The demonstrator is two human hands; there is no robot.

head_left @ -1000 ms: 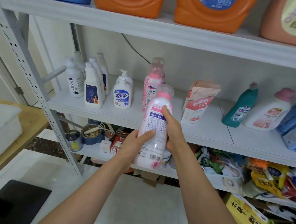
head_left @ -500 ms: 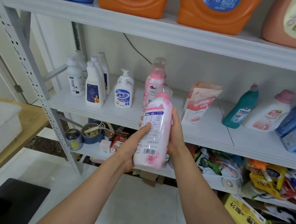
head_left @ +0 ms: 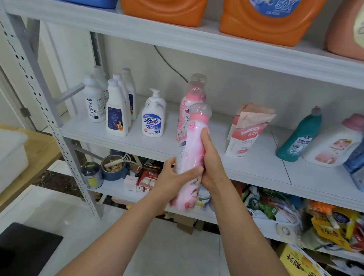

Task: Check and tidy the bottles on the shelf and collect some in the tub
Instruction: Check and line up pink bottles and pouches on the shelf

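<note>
I hold a pink floral bottle (head_left: 192, 151) with a clear cap upright in front of the middle shelf (head_left: 249, 168). My left hand (head_left: 172, 179) grips its lower part, thumb across the front. Higher up on the right side, my right hand (head_left: 210, 160) wraps its body. Behind it on the shelf stand two more pink bottles (head_left: 185, 108). Further left are a white pump bottle (head_left: 153, 119) and several white spray-type bottles (head_left: 116, 111). The white tub (head_left: 4, 162) sits on a wooden table at the far left.
Right of my hands the shelf carries a pink refill pouch (head_left: 248, 130), a teal bottle (head_left: 299, 135), a white bottle with a pink cap (head_left: 334, 143) and blue packs (head_left: 363, 160). Orange jugs (head_left: 267, 15) fill the top shelf. The lower shelf holds cans, boxes and snack bags.
The bottle has been turned in my hands: the printed back label faced me before, now the floral side shows. My left hand slid lower and my right hand wrapped round the side.
</note>
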